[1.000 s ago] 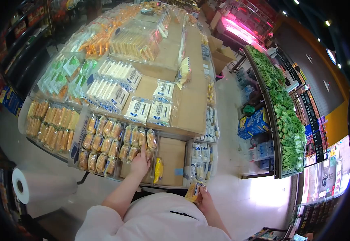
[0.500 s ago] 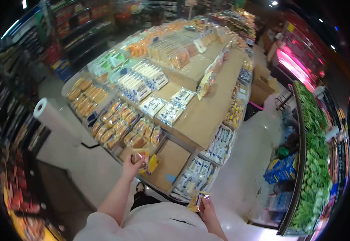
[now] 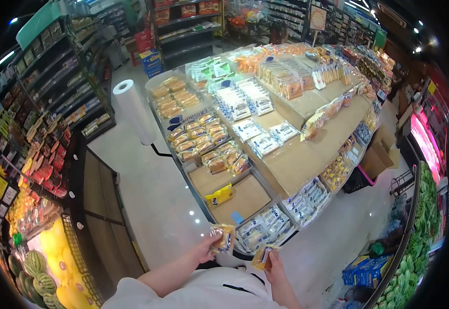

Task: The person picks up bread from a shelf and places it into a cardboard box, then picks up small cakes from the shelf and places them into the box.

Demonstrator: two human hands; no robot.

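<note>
1. Bottom centre of the frame — the left hand (image 3: 205,249) had its fingers clamped on a clear-wrapped pastry packet (image 3: 222,237), held up just above the white sleeve (image 3: 183,293).
2. Just right of it, the right hand (image 3: 275,260) gripped a second, smaller packet (image 3: 261,256), fingers wrapped round its lower edge; the two packets sat close together but apart.
3. Right above the hands ran the near edge of the display stand (image 3: 296,170), its lowest tray filled with blue-and-white packs (image 3: 258,234).
4. One step up, a lone yellow packet (image 3: 219,194) lay on bare cardboard — beside it, toward the centre, rows of brown pastries (image 3: 206,147).
5. Left of the stand, upper centre-left, a roll of plastic bags (image 3: 134,110) stood on its holder.
6. Lower left showed watermelons (image 3: 31,268); the right edge, leafy greens (image 3: 420,226).
7. Across the top, store shelving (image 3: 188,23) stood well away.
</note>
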